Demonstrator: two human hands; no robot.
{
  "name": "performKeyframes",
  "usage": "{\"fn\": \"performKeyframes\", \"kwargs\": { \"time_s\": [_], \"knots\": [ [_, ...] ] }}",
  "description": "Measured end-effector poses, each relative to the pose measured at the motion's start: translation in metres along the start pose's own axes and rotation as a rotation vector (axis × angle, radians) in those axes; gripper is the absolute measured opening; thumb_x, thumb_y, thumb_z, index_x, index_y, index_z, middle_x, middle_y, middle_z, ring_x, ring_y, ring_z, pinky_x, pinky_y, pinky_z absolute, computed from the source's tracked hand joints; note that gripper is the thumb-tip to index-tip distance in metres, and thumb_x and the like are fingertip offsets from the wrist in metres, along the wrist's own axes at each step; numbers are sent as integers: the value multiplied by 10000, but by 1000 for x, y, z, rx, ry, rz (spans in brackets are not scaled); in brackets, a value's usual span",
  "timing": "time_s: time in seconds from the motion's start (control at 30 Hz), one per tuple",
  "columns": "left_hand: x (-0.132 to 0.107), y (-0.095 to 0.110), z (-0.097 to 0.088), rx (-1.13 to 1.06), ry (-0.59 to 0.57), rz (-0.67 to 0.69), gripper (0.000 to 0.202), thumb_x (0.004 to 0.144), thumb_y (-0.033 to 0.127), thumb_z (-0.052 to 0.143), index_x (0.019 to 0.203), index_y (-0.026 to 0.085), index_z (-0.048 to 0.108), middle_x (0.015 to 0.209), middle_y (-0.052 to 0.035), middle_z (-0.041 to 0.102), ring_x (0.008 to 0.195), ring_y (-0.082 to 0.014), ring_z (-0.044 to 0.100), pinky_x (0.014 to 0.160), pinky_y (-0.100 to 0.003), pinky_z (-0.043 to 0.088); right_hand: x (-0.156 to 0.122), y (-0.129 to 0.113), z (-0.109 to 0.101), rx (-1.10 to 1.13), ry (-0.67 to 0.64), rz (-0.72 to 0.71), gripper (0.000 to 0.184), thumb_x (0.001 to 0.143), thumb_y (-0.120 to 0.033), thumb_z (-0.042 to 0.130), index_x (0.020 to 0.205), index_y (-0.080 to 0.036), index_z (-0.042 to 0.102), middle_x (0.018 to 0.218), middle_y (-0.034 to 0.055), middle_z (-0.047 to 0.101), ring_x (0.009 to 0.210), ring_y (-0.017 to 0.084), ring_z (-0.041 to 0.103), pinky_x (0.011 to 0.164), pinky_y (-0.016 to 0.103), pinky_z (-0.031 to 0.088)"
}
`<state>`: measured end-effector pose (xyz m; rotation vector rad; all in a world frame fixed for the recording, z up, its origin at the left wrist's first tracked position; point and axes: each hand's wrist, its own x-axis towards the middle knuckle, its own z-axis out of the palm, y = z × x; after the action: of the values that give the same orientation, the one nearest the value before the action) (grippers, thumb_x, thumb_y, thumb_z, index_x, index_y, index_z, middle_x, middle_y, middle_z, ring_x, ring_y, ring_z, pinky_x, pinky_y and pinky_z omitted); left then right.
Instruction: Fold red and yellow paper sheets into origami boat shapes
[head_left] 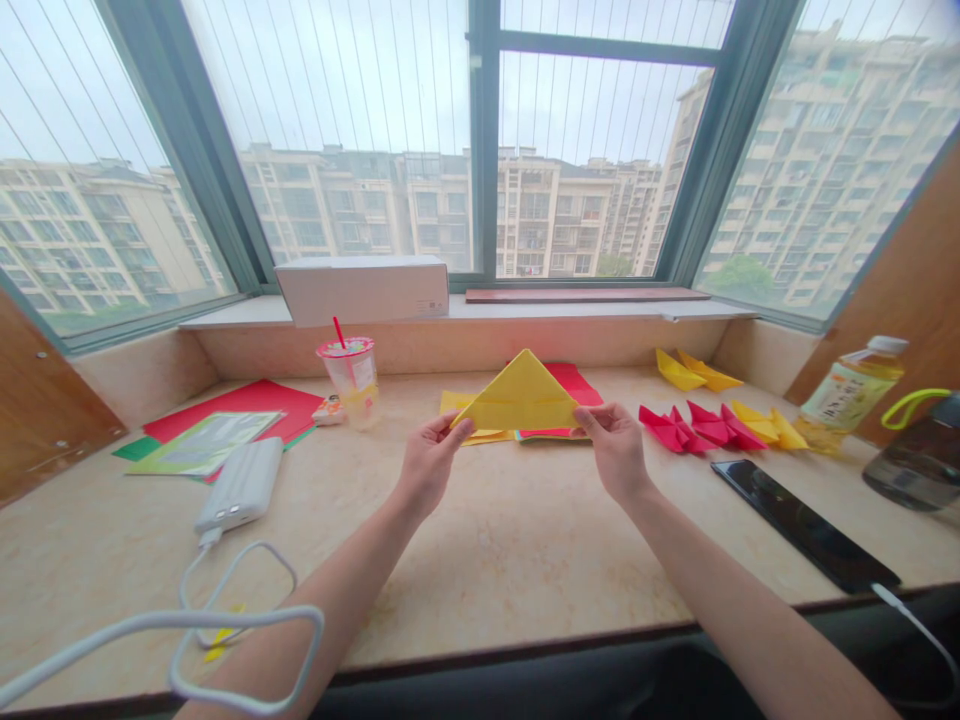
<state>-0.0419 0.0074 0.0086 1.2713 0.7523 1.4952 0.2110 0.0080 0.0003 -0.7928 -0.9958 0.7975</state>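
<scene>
A yellow sheet of paper folded into a triangle (pixel 521 395) is held up above the counter, its point upward. My left hand (pixel 435 455) pinches its lower left corner between thumb and fingers. At the lower right corner, my right hand (pixel 616 450) has the same kind of pinch. Behind the triangle lie red paper (pixel 574 385) and more yellow paper (pixel 491 436), both partly hidden by it. To the right of my right hand sit folded pink paper pieces (pixel 675 430) and a folded yellow piece (pixel 770 427). Two yellow paper boats (pixel 697 371) stand farther back.
On the left are red sheets (pixel 292 408), a plastic packet (pixel 206 443), a white power bank (pixel 241 483) with a looping cable (pixel 247 618), and a cup with a straw (pixel 352 380). A phone (pixel 802 522), a drink bottle (pixel 851 395) and a dark bottle (pixel 919 455) occupy the right.
</scene>
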Motion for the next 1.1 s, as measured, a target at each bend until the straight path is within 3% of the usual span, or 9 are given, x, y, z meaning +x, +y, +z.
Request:
{"fn": "performKeyframes", "kwargs": {
  "time_s": [0.23, 0.43, 0.63, 0.93, 1.1],
  "knots": [
    [-3, 8, 1, 174, -26, 79, 335, 843, 444, 671, 901, 135, 785, 1019, -101, 692, 1003, -221, 641, 898, -339, 548, 0, 0, 0, -1, 11, -19, 318, 671, -407, 846, 736, -195, 618, 702, -3, 717, 584, 132, 652, 569, 285, 585],
    [-4, 8, 2, 255, 105, 105, 330, 831, 441, 674, 853, 135, 793, 952, -94, 681, 913, -205, 655, 822, -337, 604, -1, 2, 1, 37, -90, 9, 257, 726, -360, 817, 827, -211, 634, 780, 4, 730, 693, 144, 682, 651, 284, 579],
    [-1, 5, -1, 159, 171, 125, 303, 793, 428, 718, 912, 160, 794, 1062, -79, 649, 967, -197, 654, 823, -335, 625, -2, 4, 1, 36, -155, -7, 278, 729, -356, 814, 888, -220, 632, 860, 22, 731, 799, 170, 692, 721, 305, 558],
    [-1, 5, 4, 122, 118, 175, 293, 795, 407, 725, 973, 183, 783, 1073, -69, 622, 969, -186, 650, 804, -322, 635, 0, 6, -1, 69, -94, -5, 258, 719, -326, 827, 858, -215, 639, 828, 4, 735, 714, 130, 664, 655, 259, 530],
    [1, 5, 3, 59, 156, 209, 344, 770, 390, 758, 1039, 176, 746, 1117, -66, 630, 924, -162, 671, 774, -293, 628, -1, 5, 0, 76, -147, 2, 236, 723, -322, 828, 822, -217, 641, 809, 1, 741, 724, 132, 666, 662, 258, 533]
  ]
}}
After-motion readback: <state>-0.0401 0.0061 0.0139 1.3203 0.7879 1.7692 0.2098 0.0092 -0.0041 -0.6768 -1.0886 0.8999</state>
